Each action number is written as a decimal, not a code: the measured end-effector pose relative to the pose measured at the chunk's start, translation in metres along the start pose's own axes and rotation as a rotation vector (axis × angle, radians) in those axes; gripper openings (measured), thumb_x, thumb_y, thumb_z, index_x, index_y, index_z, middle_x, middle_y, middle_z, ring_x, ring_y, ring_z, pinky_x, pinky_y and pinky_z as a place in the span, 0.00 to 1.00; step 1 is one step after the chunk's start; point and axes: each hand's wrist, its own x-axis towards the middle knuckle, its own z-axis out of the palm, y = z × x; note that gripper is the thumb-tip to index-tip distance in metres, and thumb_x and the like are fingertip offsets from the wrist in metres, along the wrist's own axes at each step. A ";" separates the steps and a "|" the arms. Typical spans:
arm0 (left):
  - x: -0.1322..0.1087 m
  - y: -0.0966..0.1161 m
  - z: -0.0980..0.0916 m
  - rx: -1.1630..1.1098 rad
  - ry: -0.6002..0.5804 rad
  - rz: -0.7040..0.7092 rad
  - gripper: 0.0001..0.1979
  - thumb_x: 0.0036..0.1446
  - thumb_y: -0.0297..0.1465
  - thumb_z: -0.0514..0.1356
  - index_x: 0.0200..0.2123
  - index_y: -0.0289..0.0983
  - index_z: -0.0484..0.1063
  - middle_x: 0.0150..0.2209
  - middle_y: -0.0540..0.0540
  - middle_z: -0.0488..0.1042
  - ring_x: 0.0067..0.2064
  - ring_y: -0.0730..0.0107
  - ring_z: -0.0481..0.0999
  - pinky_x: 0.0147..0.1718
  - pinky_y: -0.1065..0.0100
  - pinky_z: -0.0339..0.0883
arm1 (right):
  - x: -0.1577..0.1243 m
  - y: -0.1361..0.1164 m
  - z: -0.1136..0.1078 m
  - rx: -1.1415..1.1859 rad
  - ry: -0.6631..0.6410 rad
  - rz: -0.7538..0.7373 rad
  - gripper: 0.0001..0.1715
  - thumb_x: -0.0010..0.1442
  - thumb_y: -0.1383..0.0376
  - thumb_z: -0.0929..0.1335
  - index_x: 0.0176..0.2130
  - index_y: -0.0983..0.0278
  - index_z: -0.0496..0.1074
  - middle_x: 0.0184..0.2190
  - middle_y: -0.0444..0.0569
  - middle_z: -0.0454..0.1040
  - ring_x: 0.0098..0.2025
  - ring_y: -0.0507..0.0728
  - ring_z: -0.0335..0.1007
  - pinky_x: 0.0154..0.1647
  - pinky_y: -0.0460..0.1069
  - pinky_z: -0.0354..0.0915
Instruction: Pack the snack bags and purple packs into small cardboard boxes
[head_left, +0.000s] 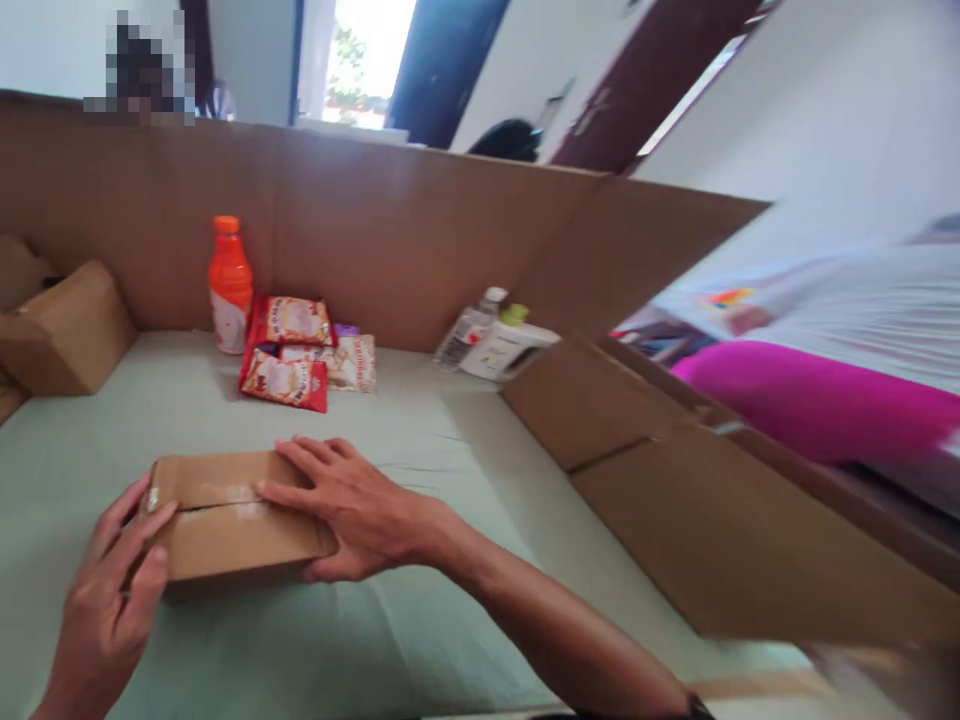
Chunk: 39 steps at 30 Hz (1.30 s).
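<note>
A small brown cardboard box (225, 545) with its top flaps folded together rests on the pale green cloth. My left hand (116, 585) wraps around the box's left end, with fingertips along the side and on the top edge. At the opposite end, my right hand (356, 515) grips the box, its fingers spread over the top and the thumb at the near right corner. A short gap shows in the top seam by the left fingertips. What is inside the box cannot be seen.
Beyond the box stand an orange bottle (231, 290) and several snack packets (285, 380). A clear bottle (469, 335) and a white bottle (502, 350) lean at the back right. Cardboard walls (412, 240) border the cloth. More boxes (75, 335) sit left.
</note>
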 end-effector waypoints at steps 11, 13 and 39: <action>0.046 0.087 0.119 -0.200 -0.237 0.129 0.22 0.68 0.38 0.51 0.62 0.42 0.66 0.69 0.40 0.59 0.67 0.51 0.65 0.62 0.47 0.66 | -0.153 0.022 0.005 -0.022 0.044 0.512 0.52 0.52 0.49 0.75 0.69 0.55 0.58 0.69 0.64 0.52 0.66 0.73 0.54 0.62 0.67 0.53; 0.063 0.115 0.153 -0.261 -0.318 0.119 0.27 0.68 0.39 0.50 0.67 0.37 0.58 0.71 0.34 0.53 0.71 0.48 0.57 0.65 0.43 0.60 | -0.183 0.046 0.005 -0.080 0.048 0.731 0.48 0.56 0.50 0.73 0.70 0.55 0.58 0.69 0.63 0.53 0.65 0.73 0.55 0.62 0.66 0.54; 0.063 0.053 0.152 0.062 -0.381 -0.031 0.24 0.52 0.27 0.63 0.54 0.37 0.74 0.66 0.32 0.63 0.63 0.52 0.71 0.58 0.53 0.71 | -0.147 0.154 0.101 -0.364 0.586 0.743 0.20 0.65 0.57 0.61 0.45 0.63 0.77 0.60 0.66 0.70 0.61 0.75 0.65 0.54 0.70 0.61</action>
